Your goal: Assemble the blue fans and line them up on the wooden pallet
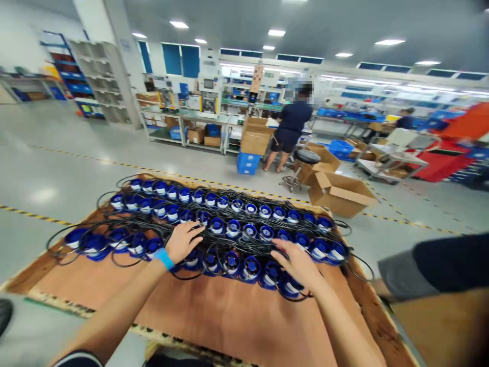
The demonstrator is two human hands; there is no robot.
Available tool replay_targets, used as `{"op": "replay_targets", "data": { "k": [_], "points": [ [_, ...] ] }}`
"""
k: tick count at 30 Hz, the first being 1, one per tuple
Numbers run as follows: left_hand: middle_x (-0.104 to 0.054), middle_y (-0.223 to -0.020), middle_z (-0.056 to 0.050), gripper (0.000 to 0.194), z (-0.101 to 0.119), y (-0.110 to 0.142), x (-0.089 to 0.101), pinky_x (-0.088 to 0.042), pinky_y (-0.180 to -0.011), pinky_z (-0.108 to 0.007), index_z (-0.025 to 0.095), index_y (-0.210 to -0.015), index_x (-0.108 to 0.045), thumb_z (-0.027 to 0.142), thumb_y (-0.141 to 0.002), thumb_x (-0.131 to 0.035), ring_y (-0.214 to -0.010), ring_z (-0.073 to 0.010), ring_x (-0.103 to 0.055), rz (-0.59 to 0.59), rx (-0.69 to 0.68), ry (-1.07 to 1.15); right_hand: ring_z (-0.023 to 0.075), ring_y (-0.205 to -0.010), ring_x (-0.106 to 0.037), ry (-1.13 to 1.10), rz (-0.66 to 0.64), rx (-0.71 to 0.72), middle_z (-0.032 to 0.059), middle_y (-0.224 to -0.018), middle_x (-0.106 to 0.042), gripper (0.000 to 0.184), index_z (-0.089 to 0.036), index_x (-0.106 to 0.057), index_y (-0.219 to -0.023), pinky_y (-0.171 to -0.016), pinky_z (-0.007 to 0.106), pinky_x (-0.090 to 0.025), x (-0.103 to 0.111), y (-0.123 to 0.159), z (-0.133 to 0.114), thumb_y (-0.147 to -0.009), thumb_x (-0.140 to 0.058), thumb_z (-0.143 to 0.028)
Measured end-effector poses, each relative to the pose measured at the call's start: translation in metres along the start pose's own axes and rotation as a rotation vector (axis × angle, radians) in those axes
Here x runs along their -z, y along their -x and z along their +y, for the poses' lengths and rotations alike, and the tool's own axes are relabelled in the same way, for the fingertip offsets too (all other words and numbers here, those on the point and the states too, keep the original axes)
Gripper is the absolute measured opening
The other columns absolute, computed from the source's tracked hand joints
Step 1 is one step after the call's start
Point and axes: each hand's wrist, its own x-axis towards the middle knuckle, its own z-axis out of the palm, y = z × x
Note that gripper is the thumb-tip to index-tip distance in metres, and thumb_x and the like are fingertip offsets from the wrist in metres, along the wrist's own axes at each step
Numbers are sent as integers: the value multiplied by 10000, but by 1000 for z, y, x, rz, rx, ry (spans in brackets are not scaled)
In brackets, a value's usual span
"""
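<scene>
Rows of round blue motor-like units (251,267) with white labels and black cables (229,243) lie across a large wooden board (214,311). Over the cables in the middle left, my left hand (184,241) reaches with its fingers stretched out. It wears a blue wristband (164,259). My right hand (297,261) is at the right part of the front row, fingers apart and near the cables. Whether either hand presses on the units or cables is not clear. Neither hand visibly holds anything.
At the right edge another person's sleeve (428,262) reaches in beside a cardboard surface (443,326). Beyond the board are an open cardboard box (340,193), a black stool (307,157), a blue crate (247,162) and a standing person (294,122). Yellow-black tape marks the floor.
</scene>
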Motion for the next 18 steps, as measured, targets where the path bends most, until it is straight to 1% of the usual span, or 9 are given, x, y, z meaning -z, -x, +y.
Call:
{"op": "replay_targets", "data": {
  "k": [1, 3, 5, 6, 8, 11, 13, 15, 18],
  "points": [
    [-591, -1378, -103, 414, -6, 30, 5, -326, -1176, -481, 265, -1311, -630, 419, -955, -487, -1338, -281, -475, 169, 54, 19, 297, -1258, -578, -202, -50, 102, 124, -1390, -602, 473, -273, -562, -1411, -1087, 474, -429, -10, 13, -17, -983, -493, -461],
    [-527, -1425, -140, 487, -26, 93, 9, -346, -1179, -479, 208, -1377, -531, 454, -965, -448, -1371, -288, -451, 569, 266, 77, 299, -1306, -548, -496, -371, 270, 56, -1415, -597, 483, -364, -589, -1382, -1124, 472, -403, -45, 37, -56, -926, -598, -522],
    [-468, -1459, -188, 574, -56, 148, 12, -361, -1178, -482, 148, -1437, -420, 489, -977, -382, -1388, -299, -440, 878, 589, 139, 293, -1320, -540, -668, -670, 339, 7, -1411, -605, 502, -425, -592, -1368, -1128, 454, -403, -95, 52, -104, -884, -661, -542],
    [-432, -1485, -212, 613, -73, 169, 14, -354, -1185, -490, 120, -1463, -368, 502, -986, -326, -1409, -307, -420, 958, 757, 165, 294, -1325, -536, -740, -757, 338, -6, -1404, -611, 489, -436, -603, -1354, -1133, 458, -397, -124, 54, -130, -882, -662, -551],
    [-348, -1549, -245, 661, -110, 192, 23, -303, -1215, -506, 73, -1505, -280, 496, -1002, -208, -1470, -322, -338, 988, 1023, 189, 295, -1381, -481, -887, -824, 350, -13, -1449, -574, 530, -422, -589, -1373, -1173, 464, -345, -184, 47, -187, -870, -674, -564],
    [-270, -1597, -264, 664, -165, 188, 43, -248, -1237, -520, 33, -1525, -205, 447, -1014, -116, -1516, -342, -240, 930, 1176, 192, 298, -1400, -464, -1076, -785, 383, 24, -1501, -522, 589, -363, -543, -1429, -1167, 484, -356, -265, 13, -269, -895, -616, -600],
    [-238, -1605, -274, 646, -197, 171, 55, -265, -1223, -537, 28, -1533, -135, 414, -1019, -80, -1517, -360, -226, 942, 1220, 202, 291, -1416, -442, -1056, -693, 397, 32, -1511, -510, 577, -342, -533, -1439, -1182, 497, -332, -303, -15, -312, -919, -585, -587],
    [-191, -1610, -294, 634, -223, 150, 60, -288, -1207, -546, 19, -1536, -49, 382, -1017, -52, -1515, -378, -214, 976, 1261, 208, 279, -1424, -430, -1008, -617, 389, 28, -1514, -507, 557, -337, -523, -1447, -1194, 497, -314, -328, -42, -340, -938, -569, -557],
    [-141, -1617, -312, 624, -248, 122, 58, -288, -1208, -543, 14, -1539, 26, 331, -1007, -52, -1522, -371, -195, 1048, 1253, 212, 266, -1445, -398, -982, -522, 336, 19, -1540, -473, 569, -347, -492, -1465, -1216, 496, -279, -346, -76, -355, -942, -570, -556]
  ]
}}
